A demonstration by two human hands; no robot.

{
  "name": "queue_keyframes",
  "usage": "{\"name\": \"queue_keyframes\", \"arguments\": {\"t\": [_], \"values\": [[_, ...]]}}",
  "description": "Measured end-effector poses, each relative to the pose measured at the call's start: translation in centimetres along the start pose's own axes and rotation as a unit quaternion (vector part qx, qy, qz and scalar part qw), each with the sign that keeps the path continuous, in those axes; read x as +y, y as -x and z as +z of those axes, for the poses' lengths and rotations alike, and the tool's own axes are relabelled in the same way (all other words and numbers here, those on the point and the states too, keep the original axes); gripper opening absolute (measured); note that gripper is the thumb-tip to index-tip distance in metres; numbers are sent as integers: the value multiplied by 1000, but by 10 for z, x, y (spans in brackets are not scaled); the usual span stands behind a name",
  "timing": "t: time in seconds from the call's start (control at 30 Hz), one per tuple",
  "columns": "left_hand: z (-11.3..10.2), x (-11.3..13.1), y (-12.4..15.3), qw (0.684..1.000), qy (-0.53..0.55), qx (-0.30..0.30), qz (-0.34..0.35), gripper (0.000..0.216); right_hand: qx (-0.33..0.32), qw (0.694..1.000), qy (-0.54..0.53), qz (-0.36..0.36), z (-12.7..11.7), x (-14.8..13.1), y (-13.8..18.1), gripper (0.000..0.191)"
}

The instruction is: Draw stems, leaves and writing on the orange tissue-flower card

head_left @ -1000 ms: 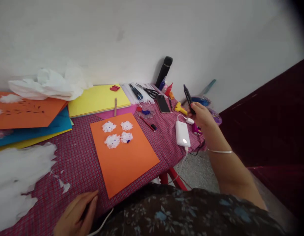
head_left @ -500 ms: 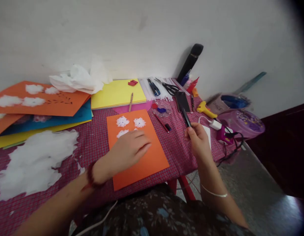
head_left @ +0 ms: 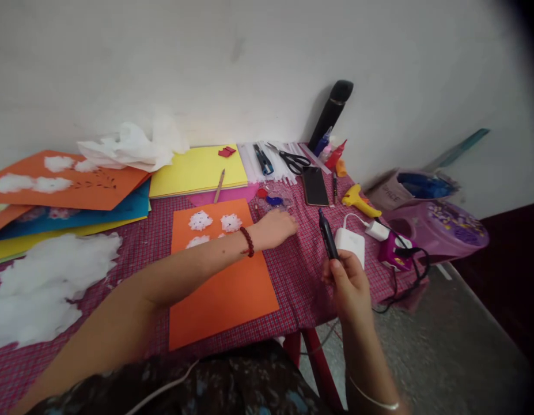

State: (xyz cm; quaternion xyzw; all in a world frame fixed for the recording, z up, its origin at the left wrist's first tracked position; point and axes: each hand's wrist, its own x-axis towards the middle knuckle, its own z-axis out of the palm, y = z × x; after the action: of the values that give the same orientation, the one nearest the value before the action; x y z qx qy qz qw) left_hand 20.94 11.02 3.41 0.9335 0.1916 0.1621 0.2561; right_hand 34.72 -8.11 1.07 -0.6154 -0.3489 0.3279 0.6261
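Note:
My right hand point(head_left: 347, 279) is closed around a dark marker point(head_left: 328, 235), which points up and away from me. Its far end looks bluish. Reaching across an orange sheet point(head_left: 223, 294), my left hand point(head_left: 275, 228) is at the checked cloth just past the sheet's right edge. Its fingers are bunched and bent down; whatever they touch or hold is hidden. On the sheet are white fluffy blossoms point(head_left: 200, 220) with small dark specks, partly behind my left forearm. Beyond that hand lies a clear palette point(head_left: 280, 199) with red and blue paint.
At the back lie a cutter point(head_left: 263, 159), scissors point(head_left: 294, 162), a phone point(head_left: 315, 186) and white sticks. A yellow glue gun point(head_left: 360, 200), white adapter point(head_left: 351, 243) and cables are at right. White fluff point(head_left: 42, 282) and coloured sheets point(head_left: 72, 193) spread left.
My left hand has moved right, off the orange sheet, to where a red pen with a black cap end lay. My right hand, holding the marker, has come slightly nearer to me.

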Motion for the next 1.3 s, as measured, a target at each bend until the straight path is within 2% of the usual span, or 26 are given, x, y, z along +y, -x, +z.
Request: {"name": "queue_keyframes", "arguments": {"t": [0.07,0.1,0.2,0.27,0.3,0.33,0.37,0.63,0.73,0.83,1.0,1.07,1.13,1.2,1.3], "values": [[-11,1,2,974,187,93,-87,12,3,1000,5,4,5,0,5,16],[-18,2,4,942,280,134,-131,11,0,1000,8,7,9,-1,7,16],[-34,13,17,773,551,216,-230,16,-31,999,14,17,22,-4,15,17],[-39,22,28,651,672,239,-259,11,-58,998,29,13,31,-7,18,17],[-40,26,34,603,710,248,-266,7,-67,997,39,7,35,-8,19,16],[-40,29,39,580,726,254,-267,5,-74,996,50,0,38,-10,20,16],[-40,32,44,571,732,259,-266,5,-79,995,59,-6,42,-11,20,16],[-39,35,64,569,727,279,-262,2,-121,986,113,-33,56,-18,20,13],[-35,38,69,584,717,282,-256,5,-124,985,117,-37,59,-20,21,12],[-31,39,75,640,667,300,-236,12,-122,985,113,-37,60,-22,22,13],[-45,30,83,798,446,369,-169,46,-169,980,103,-27,60,-24,24,17],[-54,29,83,836,391,348,-163,49,-198,974,108,-22,61,-25,26,20],[-61,30,80,854,386,307,-167,42,-206,971,116,-28,63,-26,28,22],[-63,33,77,857,416,256,-165,34,-203,970,124,-41,64,-27,28,22],[-60,35,74,843,499,149,-136,37,-195,970,137,-56,64,-27,27,23]]}}
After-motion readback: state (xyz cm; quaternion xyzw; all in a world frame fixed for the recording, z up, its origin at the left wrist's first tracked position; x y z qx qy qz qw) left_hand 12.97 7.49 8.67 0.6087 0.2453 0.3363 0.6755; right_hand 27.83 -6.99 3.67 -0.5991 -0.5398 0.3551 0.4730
